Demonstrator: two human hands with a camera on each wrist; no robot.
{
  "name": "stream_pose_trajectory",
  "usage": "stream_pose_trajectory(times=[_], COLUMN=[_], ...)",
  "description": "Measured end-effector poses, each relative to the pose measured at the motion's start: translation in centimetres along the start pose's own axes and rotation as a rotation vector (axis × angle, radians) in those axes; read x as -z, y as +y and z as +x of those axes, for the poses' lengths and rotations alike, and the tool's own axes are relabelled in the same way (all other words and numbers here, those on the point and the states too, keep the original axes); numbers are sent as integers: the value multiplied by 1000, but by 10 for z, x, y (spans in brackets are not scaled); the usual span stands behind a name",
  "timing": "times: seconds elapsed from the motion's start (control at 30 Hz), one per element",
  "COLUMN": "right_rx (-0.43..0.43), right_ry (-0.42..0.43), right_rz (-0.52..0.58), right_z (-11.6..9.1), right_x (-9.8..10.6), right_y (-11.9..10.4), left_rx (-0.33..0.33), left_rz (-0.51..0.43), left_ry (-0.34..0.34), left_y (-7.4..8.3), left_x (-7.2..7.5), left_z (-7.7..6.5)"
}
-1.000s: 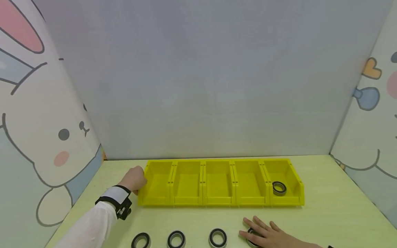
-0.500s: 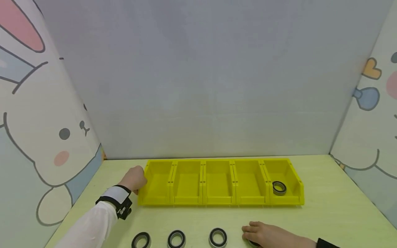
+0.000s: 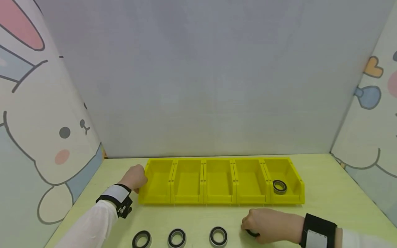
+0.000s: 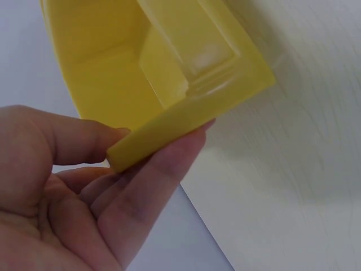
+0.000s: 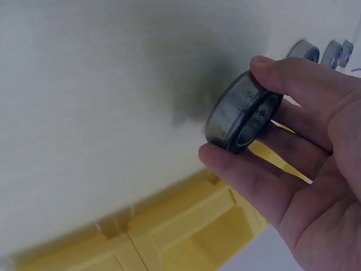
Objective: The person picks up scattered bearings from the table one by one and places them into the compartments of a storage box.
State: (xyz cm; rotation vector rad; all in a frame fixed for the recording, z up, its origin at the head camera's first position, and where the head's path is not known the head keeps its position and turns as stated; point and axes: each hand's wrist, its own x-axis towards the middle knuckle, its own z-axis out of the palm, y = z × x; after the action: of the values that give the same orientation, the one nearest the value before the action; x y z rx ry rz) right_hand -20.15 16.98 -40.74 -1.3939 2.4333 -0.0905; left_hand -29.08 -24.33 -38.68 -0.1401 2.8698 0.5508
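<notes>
My left hand (image 3: 134,177) pinches the left side wall of a row of joined yellow bins (image 3: 187,199). In the left wrist view, thumb and fingers grip the wall's edge of the end bin (image 4: 163,132). Close in front of the row, my right hand (image 3: 266,224) pinches a ball bearing (image 5: 242,113) between thumb and fingers. The right wrist view shows its metal outer ring and dark-edged bore; the head view shows only a dark sliver. Another bearing (image 3: 280,187) lies in the rightmost bin.
Three more bearings lie in a line near the front edge: a left one (image 3: 141,239), a middle one (image 3: 177,238) and a right one (image 3: 218,236). A grey-white panel (image 3: 214,86) stands behind the pale table (image 3: 322,186), with cartoon-printed panels on both sides.
The right hand has gone from spread fingers over the bearing to pinching it, and its wrist strap has come into view. The left hand holds its place on the bin wall.
</notes>
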Motion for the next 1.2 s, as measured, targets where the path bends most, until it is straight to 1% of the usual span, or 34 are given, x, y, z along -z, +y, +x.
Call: stream_pose_trajectory(times=[0.1,0.27,0.33,0.43,0.57,0.67,0.77,0.9,1.03,1.1,1.2], right_rx=[-8,-101,-139,-140,-176,-204,-222,-248,-297,-330,-343], right_ry=[20,-1,-30,-10,25,49,67,94,113,123,155], right_rz=[-13,12,9,-21,-72,-101,-110,-121,-138,-117,-86], right_z=[2,1,2,3,10,16,23,34,47,51,55], right_x=[23,65,79,93,104,105,101,86,68,61,51], right_y=[-1,2,5,13,27,40,51,67,82,87,95], left_rx=[-5,-10,-11,-16,-29,-35,-32,-24,-22,-20,-21], left_rz=[3,-2,-5,-8,-7,-6,-8,-1,-4,-6,-10], left_ry=[1,5,5,1,9,12,8,3,0,1,5], left_y=[0,-3,-4,-4,-5,-5,-5,-3,-2,-3,-4], left_x=[0,-2,-2,-2,-1,-1,-2,-1,0,-1,-2], left_z=[-1,3,5,4,3,3,4,5,5,6,7])
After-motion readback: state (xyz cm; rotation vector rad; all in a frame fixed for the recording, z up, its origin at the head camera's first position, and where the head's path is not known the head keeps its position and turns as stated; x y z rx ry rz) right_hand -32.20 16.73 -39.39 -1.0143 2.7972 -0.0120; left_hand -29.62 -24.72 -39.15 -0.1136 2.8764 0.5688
